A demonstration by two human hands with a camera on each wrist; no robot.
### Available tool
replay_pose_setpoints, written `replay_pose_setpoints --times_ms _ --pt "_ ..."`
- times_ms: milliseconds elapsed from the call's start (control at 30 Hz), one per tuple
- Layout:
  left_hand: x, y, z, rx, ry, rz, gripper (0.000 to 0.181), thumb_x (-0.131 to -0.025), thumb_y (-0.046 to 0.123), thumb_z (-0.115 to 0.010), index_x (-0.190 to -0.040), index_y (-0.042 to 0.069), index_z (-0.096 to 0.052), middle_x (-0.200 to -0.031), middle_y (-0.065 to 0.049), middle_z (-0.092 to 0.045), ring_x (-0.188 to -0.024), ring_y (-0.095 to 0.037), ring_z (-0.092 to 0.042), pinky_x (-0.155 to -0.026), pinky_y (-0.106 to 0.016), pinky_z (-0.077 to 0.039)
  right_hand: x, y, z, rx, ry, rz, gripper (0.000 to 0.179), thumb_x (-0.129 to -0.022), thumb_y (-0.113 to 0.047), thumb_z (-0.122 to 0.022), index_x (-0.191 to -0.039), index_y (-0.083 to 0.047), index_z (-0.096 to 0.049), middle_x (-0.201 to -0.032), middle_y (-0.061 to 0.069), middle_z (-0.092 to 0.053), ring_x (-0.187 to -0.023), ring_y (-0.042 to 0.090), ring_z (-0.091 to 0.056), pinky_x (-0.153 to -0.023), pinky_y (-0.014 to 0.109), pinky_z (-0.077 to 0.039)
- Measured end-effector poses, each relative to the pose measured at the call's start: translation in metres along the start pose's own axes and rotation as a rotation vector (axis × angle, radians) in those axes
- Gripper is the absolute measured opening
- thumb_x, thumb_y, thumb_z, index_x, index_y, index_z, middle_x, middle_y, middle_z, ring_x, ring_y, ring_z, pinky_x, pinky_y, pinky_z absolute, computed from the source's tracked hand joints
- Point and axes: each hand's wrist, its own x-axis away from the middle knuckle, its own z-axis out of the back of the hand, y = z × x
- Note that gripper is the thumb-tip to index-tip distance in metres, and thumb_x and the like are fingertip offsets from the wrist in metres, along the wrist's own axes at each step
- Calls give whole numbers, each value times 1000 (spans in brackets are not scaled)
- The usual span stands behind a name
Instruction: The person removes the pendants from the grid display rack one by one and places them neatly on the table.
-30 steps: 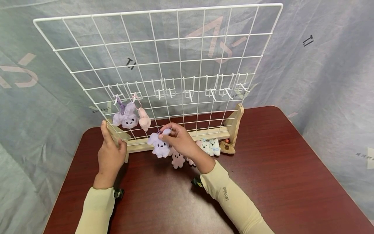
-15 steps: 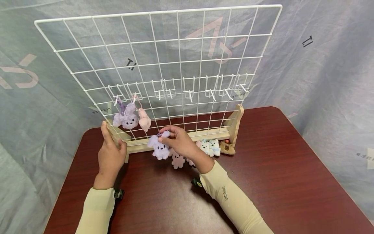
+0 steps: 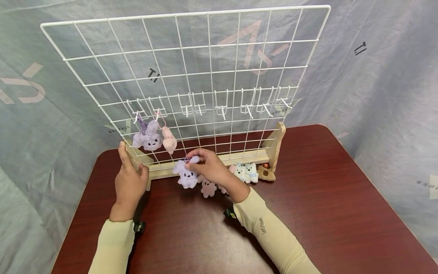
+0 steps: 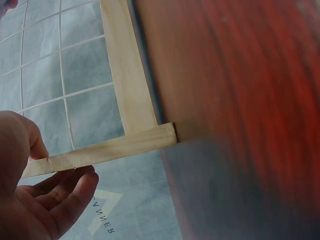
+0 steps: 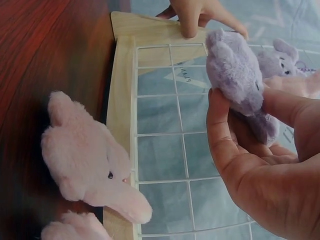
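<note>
My right hand (image 3: 212, 166) pinches a lavender plush bunny keychain (image 3: 187, 177) near its ears, in front of the rack's lower bar. The right wrist view shows the bunny (image 5: 232, 72) between thumb and fingers. My left hand (image 3: 130, 182) grips the wooden side support (image 4: 107, 150) of the white wire grid rack (image 3: 210, 47), thumb on one side and fingers on the other. Another lavender plush bunny (image 3: 150, 140) and a pink plush (image 3: 169, 140) hang from hooks on the left of the grid.
Several bare white hooks (image 3: 222, 110) line the grid to the right. Below my right hand lies a pink plush (image 3: 208, 188) on the dark red table (image 3: 308, 213). White plush bears (image 3: 251, 173) and a brown plush (image 3: 266, 173) lie by the right support (image 3: 275, 146).
The lavender bunny in my right hand has dropped slightly, and the hand has lowered a little with it. My left hand stays on the support.
</note>
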Motion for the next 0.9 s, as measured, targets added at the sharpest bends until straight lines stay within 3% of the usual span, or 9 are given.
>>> replay_pose_setpoints --times_ms 400,633,900 --pt "0 1 1 -4 -4 2 91 -92 10 -62 -169 12 -12 -74 -31 -55 -51 -40 -44 -50 -58 -37 -1 2 0 62 18 -31 23 -96 -8 -72 -119 -6 -71 -91 7 -72 -67 15 -64 -60 29 -58" --pt "-1 2 2 -7 -9 13 91 -93 10 -62 -169 13 -12 -73 -29 -54 -51 -39 -43 -50 -58 -37 -2 5 2 81 -9 -42 23 -96 -11 -73 -118 -5 -72 -89 7 -73 -67 15 -65 -73 54 -62" --pt "0 2 2 -9 -13 12 91 -93 10 -61 -169 13 -11 -73 -29 -54 -51 -38 -43 -49 -56 -37 -1 12 2 222 -65 -35 26 -96 -12 -75 -120 -4 -73 -85 5 -68 -67 12 -61 -62 29 -55"
